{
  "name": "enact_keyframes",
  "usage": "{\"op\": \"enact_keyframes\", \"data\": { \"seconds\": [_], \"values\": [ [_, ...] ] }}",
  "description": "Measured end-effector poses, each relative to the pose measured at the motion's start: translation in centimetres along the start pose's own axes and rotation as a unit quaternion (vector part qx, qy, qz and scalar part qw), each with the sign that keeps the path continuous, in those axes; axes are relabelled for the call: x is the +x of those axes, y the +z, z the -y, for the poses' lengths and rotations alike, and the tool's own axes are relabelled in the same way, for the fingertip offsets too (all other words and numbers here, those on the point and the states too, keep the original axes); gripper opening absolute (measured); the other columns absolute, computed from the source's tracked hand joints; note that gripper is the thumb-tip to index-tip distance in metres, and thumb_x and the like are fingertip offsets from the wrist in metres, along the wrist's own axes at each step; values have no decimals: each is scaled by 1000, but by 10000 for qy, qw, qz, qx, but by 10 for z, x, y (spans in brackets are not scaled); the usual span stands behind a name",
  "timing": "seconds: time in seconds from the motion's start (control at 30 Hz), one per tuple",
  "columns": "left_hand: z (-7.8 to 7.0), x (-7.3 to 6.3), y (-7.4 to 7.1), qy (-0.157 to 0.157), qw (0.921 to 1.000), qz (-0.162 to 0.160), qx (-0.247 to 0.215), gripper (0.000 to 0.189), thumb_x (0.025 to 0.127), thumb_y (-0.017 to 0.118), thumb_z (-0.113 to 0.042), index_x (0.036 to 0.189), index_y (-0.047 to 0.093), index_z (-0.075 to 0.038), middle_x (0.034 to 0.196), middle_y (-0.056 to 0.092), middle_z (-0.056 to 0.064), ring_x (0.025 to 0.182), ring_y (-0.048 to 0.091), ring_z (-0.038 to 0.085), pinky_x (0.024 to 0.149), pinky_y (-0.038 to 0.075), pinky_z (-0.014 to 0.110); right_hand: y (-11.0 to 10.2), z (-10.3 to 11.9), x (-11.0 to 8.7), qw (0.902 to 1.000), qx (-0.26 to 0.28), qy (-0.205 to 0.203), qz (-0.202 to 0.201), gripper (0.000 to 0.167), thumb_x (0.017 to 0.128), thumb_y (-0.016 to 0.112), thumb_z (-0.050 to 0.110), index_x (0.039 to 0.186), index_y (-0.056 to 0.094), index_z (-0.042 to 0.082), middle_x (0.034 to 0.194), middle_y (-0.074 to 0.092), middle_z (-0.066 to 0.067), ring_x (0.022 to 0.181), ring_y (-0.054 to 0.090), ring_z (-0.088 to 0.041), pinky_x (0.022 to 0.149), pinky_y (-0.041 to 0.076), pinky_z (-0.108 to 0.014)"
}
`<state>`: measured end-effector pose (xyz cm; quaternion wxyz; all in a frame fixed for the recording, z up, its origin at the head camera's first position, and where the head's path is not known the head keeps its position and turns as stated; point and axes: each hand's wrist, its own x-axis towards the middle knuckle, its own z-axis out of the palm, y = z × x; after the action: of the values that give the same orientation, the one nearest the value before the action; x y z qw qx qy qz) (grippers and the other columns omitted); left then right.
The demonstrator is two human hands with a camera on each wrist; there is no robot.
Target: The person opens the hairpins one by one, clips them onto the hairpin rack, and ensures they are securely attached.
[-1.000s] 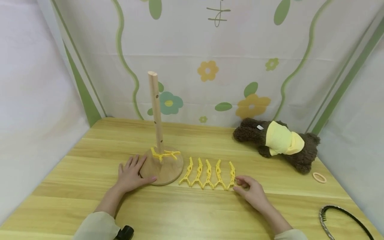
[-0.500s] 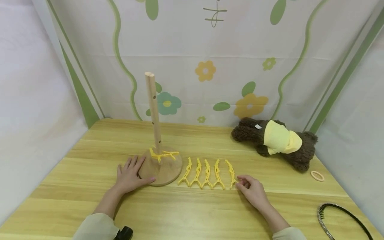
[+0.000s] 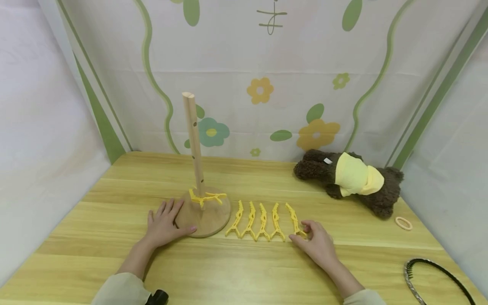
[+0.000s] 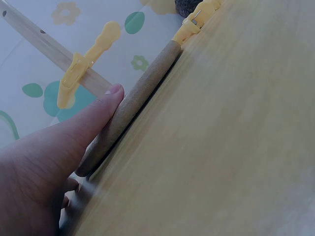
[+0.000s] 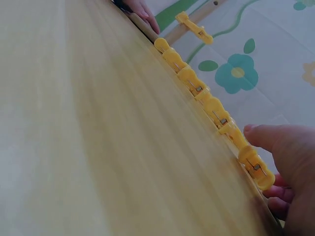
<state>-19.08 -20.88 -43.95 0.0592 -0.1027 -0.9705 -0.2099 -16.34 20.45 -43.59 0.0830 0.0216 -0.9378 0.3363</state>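
Note:
Yellow alligator hair clips (image 3: 263, 222) lie in a row on the table, right of a wooden stand with a round base (image 3: 219, 222) and upright post (image 3: 195, 144). Another yellow clip (image 4: 74, 78) sits across the post's lower part. My left hand (image 3: 162, 224) rests at the base's left edge, fingers spread and thumb (image 4: 110, 98) on top of the base. My right hand (image 3: 318, 245) is at the rightmost clip (image 5: 257, 167), which tilts apart from the row. Its thumb and fingers are spread on either side of that clip's forked end, the thumb clear of it.
A brown plush toy in a yellow top (image 3: 354, 176) lies at the back right. A pale ring (image 3: 403, 223) and a black toothed headband (image 3: 431, 262) are on the right side of the table. A flower-printed cloth (image 3: 228, 51) hangs behind.
The rightmost clip has turned, its upper end swinging left and its forked end right. My right hand's thumb has moved left and its fingers have parted from it. The left hand stays put.

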Motion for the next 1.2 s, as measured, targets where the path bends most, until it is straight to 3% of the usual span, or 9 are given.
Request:
{"op": "enact_keyframes", "data": {
  "seconds": [0.23,0.47,0.73,0.9,1.07,1.2],
  "values": [
    [1,1,-1,44,10000,-84,30,96,66,54,-67,135,27,-7,135,20,27,121,11,46,85,1,66,-1,1,0,9988,-475,-2,-68,64,66,66,52,107,54,4,93,51,-4,82,48,-18,68,28,-37],
    [2,0,-1,40,10000,-48,42,96,66,54,-67,136,26,-7,135,20,26,121,11,45,85,1,66,-7,0,1,9983,-523,-6,-253,48,71,68,34,105,56,1,95,52,-11,84,49,-25,69,28,-41],
    [2,-1,-1,34,10000,-23,39,96,66,54,-67,136,26,-8,135,19,27,121,11,46,85,0,66,-14,-5,0,9965,-769,188,-281,52,72,66,38,105,55,-1,106,47,-19,93,38,-33,72,29,-46],
    [1,-2,-3,31,10000,-72,33,95,66,55,-65,135,27,-7,134,20,27,121,12,46,85,1,66,-15,-8,3,9989,-233,62,-399,44,76,66,23,107,54,-5,104,50,-22,94,41,-34,77,31,-47],
    [0,-1,-2,20,10000,-39,40,95,66,54,-66,136,26,-7,135,19,27,121,11,45,85,1,66,-21,-11,8,9977,529,196,-366,42,79,62,13,114,49,-6,100,55,-22,92,50,-33,78,38,-46],
    [-1,-1,-1,28,10000,-4,-2,96,66,54,-66,136,26,-7,135,18,26,122,10,45,85,0,66,-27,-13,10,9973,623,321,-232,41,81,59,10,116,46,-6,100,56,-23,92,52,-34,78,40,-46]
  ]
}}
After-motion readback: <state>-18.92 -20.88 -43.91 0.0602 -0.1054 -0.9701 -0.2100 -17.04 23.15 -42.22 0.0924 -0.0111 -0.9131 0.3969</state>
